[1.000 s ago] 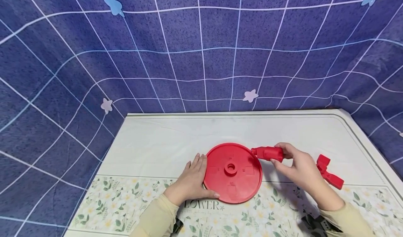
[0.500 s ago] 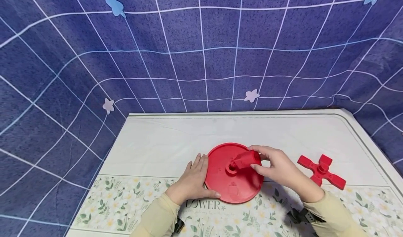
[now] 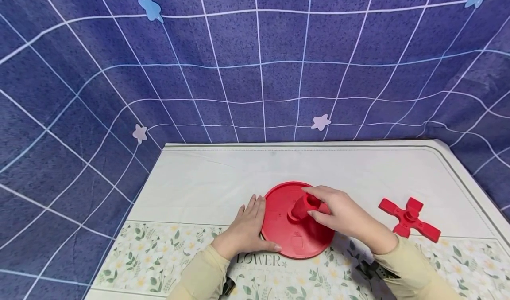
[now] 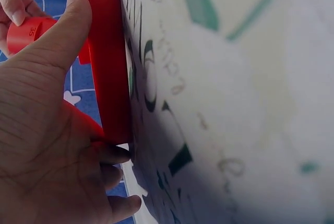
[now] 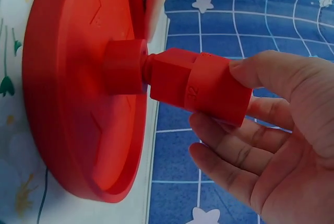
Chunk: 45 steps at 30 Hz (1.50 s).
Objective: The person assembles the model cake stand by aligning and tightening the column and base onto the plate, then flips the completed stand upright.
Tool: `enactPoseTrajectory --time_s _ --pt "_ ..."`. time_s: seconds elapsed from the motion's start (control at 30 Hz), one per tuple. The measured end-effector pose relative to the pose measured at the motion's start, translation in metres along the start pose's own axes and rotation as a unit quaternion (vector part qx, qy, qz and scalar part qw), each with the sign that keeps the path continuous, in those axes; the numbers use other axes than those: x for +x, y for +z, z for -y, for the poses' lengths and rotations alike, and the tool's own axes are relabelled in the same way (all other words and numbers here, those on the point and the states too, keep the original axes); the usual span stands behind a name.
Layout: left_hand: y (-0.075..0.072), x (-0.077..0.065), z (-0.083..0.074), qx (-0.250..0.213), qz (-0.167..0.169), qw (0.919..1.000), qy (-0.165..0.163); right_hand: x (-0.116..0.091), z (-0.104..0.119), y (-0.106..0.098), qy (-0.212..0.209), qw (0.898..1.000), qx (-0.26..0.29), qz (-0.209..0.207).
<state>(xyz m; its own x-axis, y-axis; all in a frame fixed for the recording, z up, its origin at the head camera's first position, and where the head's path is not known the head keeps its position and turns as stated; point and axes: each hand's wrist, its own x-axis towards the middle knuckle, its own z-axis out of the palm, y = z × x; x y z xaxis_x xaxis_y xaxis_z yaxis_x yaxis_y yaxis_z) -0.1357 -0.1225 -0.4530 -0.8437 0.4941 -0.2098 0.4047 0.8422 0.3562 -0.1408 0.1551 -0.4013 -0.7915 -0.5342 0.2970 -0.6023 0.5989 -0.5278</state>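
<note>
Right hand (image 3: 338, 211) grips the red peg (image 3: 300, 207), narrow end poking into the hub of the red disc (image 3: 279, 229) at lower center, long axis tilted up-right. Left hand (image 3: 245, 229) lies flat, fingers relaxed, against the disc's left rim.

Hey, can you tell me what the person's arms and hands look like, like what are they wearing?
Both hands are bare, with no gloves or rings showing. The left hand and the right hand come out of long pale beige sleeves that end at the wrists. Under each wrist sits a dark strapped device: one under the left, one under the right.
</note>
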Motion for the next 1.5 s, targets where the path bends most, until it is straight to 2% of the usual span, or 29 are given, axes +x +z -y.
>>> enactPoseTrajectory --time_s 0.13,0.43,0.83,0.97,1.2,1.4,1.5 --pt "0.0 0.0 0.0 -0.001 -0.003 1.0 -0.001 0.005 0.004 0.002 -0.007 1.0 -0.013 -0.005" --pt "0.001 0.0 0.0 -0.011 0.001 0.9999 -0.009 0.017 0.008 0.011 -0.016 1.0 0.009 -0.01" --pt "0.002 -0.001 -0.001 -0.005 -0.001 1.0 -0.008 0.017 0.003 0.025 0.024 0.998 0.036 -0.048" --pt "0.001 -0.001 0.0 -0.006 0.002 0.9999 -0.011 0.017 0.005 0.032 0.037 0.995 0.014 -0.089" --pt "0.0 -0.001 -0.002 -0.011 0.006 0.9998 -0.013 0.015 0.005 0.044 0.053 0.986 -0.064 -0.148" --pt "0.0 -0.002 -0.002 -0.01 0.005 0.9999 -0.011 0.011 0.005 0.046 0.047 0.983 -0.089 -0.156" --pt "0.0 -0.001 -0.001 -0.013 0.004 0.9999 -0.011 0.01 0.004 0.044 0.04 0.988 -0.052 -0.139"
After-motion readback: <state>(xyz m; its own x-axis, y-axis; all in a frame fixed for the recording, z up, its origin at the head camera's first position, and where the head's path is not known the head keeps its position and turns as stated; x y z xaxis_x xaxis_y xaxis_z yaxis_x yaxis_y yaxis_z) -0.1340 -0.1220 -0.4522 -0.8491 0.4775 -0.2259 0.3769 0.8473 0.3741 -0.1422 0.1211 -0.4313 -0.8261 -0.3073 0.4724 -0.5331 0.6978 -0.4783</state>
